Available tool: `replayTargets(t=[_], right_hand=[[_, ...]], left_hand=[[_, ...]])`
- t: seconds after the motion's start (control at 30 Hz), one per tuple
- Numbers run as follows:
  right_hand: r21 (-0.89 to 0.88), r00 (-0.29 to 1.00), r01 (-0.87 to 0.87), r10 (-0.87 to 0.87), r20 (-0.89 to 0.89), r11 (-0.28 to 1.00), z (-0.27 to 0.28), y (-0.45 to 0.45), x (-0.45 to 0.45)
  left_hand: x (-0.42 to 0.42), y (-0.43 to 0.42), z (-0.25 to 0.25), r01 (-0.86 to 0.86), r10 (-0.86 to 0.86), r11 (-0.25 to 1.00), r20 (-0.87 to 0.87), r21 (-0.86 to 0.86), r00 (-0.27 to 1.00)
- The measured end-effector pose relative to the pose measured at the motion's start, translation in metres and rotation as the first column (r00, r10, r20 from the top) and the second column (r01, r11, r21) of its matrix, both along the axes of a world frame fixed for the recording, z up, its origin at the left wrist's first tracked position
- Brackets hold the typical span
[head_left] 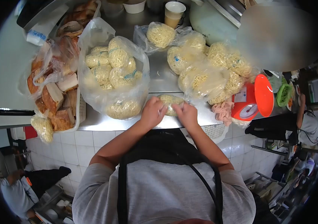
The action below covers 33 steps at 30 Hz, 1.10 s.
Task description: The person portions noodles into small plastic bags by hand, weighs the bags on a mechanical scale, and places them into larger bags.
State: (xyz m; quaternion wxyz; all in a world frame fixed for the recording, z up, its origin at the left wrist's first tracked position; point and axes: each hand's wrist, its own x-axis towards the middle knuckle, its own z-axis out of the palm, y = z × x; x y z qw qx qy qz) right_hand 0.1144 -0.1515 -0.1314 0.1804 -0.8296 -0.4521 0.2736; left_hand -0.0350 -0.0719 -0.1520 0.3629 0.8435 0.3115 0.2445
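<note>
At the front edge of the steel counter, a small clear plastic bag of noodles (170,100) lies between my two hands. My left hand (153,112) pinches the near left side of this bag, fingers closed. Opposite it, my right hand (186,115) is closed on the bag's right side. Just left of my left hand stands a big open plastic bag (98,28) with several bagged noodle portions (120,61) in it. More noodle bags (203,80) are heaped to the right of my right hand, and one noodle bag (161,35) lies farther back.
A crate (80,112) of browned meat-like chunks stands at left. On the right are a red scale (245,106), a pink cloth (223,112) and a green basket (285,94). A cup (174,15) stands at the back. Other people (17,190) work at both sides.
</note>
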Motion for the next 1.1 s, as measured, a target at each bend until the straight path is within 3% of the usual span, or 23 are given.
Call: replayTargets(t=[0.03,0.1,0.13,0.17,0.23,0.27,0.37,0.43,0.47,0.5,0.53,0.6,0.63,0.67,0.7,0.73,0.77,0.87,0.97,1.03,1.1], right_hand=[[0.164,0.995,0.007,-0.024,0.1,0.986,-0.005,0.003,0.004],[0.482,0.954,-0.032,-0.117,0.276,0.876,-0.023,0.008,0.015],[0.292,0.974,0.096,-0.15,0.168,0.952,-0.026,0.007,0.016],[0.197,0.979,0.19,-0.17,-0.113,0.962,-0.025,0.005,0.022],[-0.052,0.758,0.257,-0.235,-0.609,0.965,0.005,0.012,0.026],[-0.001,0.627,0.363,-0.245,-0.739,0.932,0.005,0.007,0.022],[-0.108,0.358,0.382,-0.255,-0.898,0.918,0.028,0.004,0.022],[0.018,0.244,0.363,-0.077,-0.967,0.931,0.054,0.019,0.016],[0.076,0.222,0.386,-0.013,-0.975,0.92,0.072,0.03,0.01],[0.134,0.199,0.409,0.055,-0.978,0.903,0.09,0.043,0.002],[0.202,0.248,0.377,0.112,-0.962,0.904,0.107,0.057,-0.005],[0.345,0.363,0.282,0.233,-0.902,0.895,0.132,0.092,-0.023],[0.414,0.427,0.219,0.295,-0.855,0.884,0.139,0.111,-0.035],[0.561,0.629,0.095,0.388,-0.674,0.822,0.142,0.132,-0.048],[0.667,0.777,-0.061,0.454,-0.435,0.743,0.144,0.154,-0.062],[0.712,0.837,-0.153,0.472,-0.275,0.685,0.144,0.174,-0.076],[0.742,0.874,-0.249,0.474,-0.105,0.623,0.143,0.196,-0.088],[0.795,0.772,-0.508,0.584,0.25,0.331,0.126,0.256,-0.106],[0.564,0.548,-0.818,0.446,0.708,0.112,0.082,0.306,-0.108],[0.324,0.512,-0.851,0.51,0.691,0.414,0.062,0.318,-0.109],[0.061,0.524,-0.77,0.575,0.629,0.635,0.061,0.323,-0.112]], left_hand=[[0.004,0.005,0.0,-0.062,0.05,0.985,-0.076,-0.163,0.996],[0.01,0.013,0.002,-0.1,0.069,0.96,-0.125,-0.261,0.99],[0.012,0.016,0.005,-0.123,0.079,0.943,-0.151,-0.309,0.985],[0.013,0.019,0.006,-0.09,0.036,0.934,-0.159,-0.347,0.987],[0.014,0.027,0.006,-0.036,-0.036,0.909,-0.163,-0.416,0.986],[0.012,0.023,-0.004,-0.007,-0.03,0.95,-0.112,-0.312,0.993],[-0.007,0.018,0.059,0.018,-0.061,0.895,-0.082,-0.445,0.995],[-0.027,0.038,0.113,0.057,-0.096,0.908,-0.074,-0.415,0.993],[-0.04,0.053,0.131,-0.084,0.083,0.976,-0.013,-0.199,0.996],[-0.051,0.07,0.151,-0.244,0.241,0.97,0.085,0.017,0.967],[-0.06,0.089,0.18,-0.462,0.442,0.861,0.135,0.215,0.887],[-0.072,0.143,0.192,-0.607,0.643,0.532,0.184,0.591,0.743],[-0.074,0.168,0.187,-0.537,0.643,0.481,0.138,0.693,0.753],[-0.075,0.191,0.181,-0.458,0.647,0.425,0.093,0.781,0.757],[-0.076,0.211,0.187,-0.513,0.569,0.669,0.074,0.538,0.819],[-0.077,0.23,0.194,-0.487,0.48,0.841,0.091,0.237,0.873],[-0.078,0.242,0.201,-0.38,0.388,0.921,0.144,-0.081,0.91],[-0.081,0.258,0.213,-0.385,0.442,0.897,0.391,-0.217,0.807],[-0.087,0.252,0.228,-0.428,0.485,0.874,0.447,-0.228,0.751],[-0.09,0.248,0.223,-0.414,0.439,0.897,0.414,-0.153,0.798],[-0.081,0.246,0.2,-0.341,0.337,0.937,0.444,-0.074,0.831]])
